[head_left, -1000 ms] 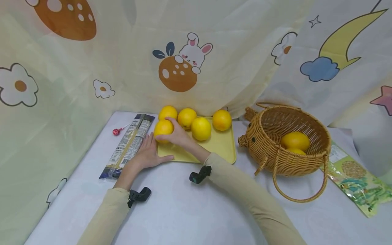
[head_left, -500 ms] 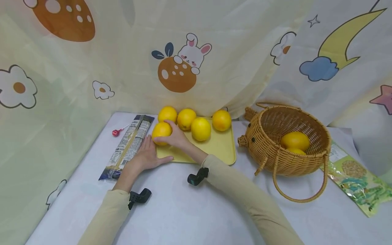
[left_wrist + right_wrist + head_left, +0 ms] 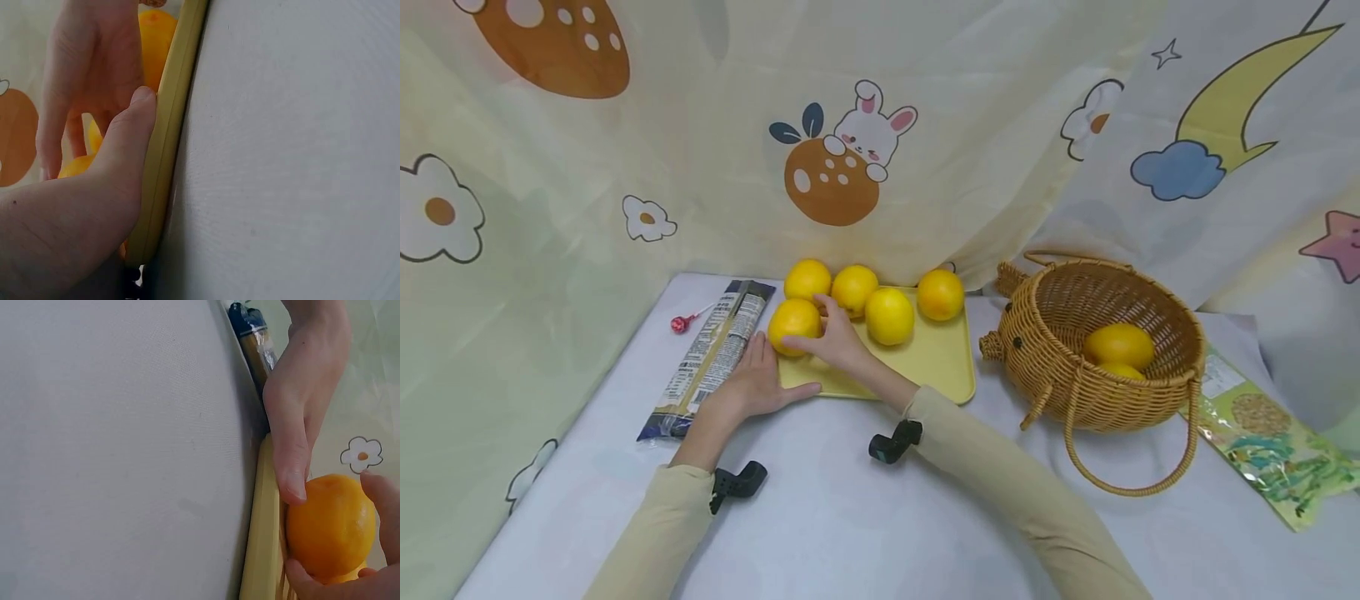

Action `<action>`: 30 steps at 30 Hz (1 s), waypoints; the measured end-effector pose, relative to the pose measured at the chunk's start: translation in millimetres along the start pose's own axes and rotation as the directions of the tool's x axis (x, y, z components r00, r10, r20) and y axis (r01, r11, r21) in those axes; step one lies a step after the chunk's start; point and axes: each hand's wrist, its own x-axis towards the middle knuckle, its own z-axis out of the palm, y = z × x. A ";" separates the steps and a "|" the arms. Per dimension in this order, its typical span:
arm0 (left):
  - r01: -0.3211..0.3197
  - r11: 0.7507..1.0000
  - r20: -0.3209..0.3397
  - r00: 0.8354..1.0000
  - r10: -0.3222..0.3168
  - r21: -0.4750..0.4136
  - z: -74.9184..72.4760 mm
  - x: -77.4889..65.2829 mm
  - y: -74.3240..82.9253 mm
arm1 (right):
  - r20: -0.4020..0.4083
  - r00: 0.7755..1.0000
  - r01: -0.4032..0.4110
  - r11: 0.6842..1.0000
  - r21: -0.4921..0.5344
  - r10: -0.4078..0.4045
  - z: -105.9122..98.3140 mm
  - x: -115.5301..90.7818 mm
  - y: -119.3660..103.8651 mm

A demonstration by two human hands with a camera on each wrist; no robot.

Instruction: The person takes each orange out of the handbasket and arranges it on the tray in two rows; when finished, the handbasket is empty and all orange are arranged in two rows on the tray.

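Note:
An orange sits at the left side of the shallow yellow tray. My right hand is at its right side, thumb in front and fingers behind, spread loosely. A slight gap shows between a fingertip and this orange in the right wrist view. My left hand lies along the tray's left edge, fingers straight and thumb stretched along the front rim. Several more oranges stand behind and to the right, among them a yellower one in the tray's middle.
A long printed packet and a red lollipop lie left of the tray. On the right stands a pig-shaped wicker basket with yellow fruit inside, its handle looping forward. Beyond it lies a green packet. Curtain hangs behind.
The orange has shifted slightly left in the tray. My right hand's fingers have loosened from it and drawn back a little to the right. My left hand stays at the tray's edge.

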 end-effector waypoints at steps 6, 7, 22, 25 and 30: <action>-0.006 1.000 -0.009 1.000 0.006 -0.016 6.3 -2.9 2.0 | 0.083 0.996 0.022 0.999 0.031 -0.025 -13.2 -43.5 -6.9; -0.004 1.000 -0.011 1.000 0.004 -0.019 6.9 -3.6 2.7 | 0.123 0.992 0.035 0.998 0.054 -0.041 -17.4 -57.7 -10.7; 0.012 1.000 -0.011 1.000 -0.012 -0.022 1.8 -2.6 1.3 | 0.135 0.924 0.351 0.934 0.068 -0.357 -139.1 -238.2 -4.7; 0.008 1.000 -0.010 1.000 -0.008 -0.025 1.9 -1.6 0.1 | 0.074 0.930 0.358 0.933 0.027 -0.359 -152.4 -251.8 7.7; -0.004 1.000 -0.020 1.000 0.004 -0.027 3.1 -0.3 -1.0 | 0.030 0.935 0.352 0.936 0.004 -0.352 -164.9 -261.9 24.7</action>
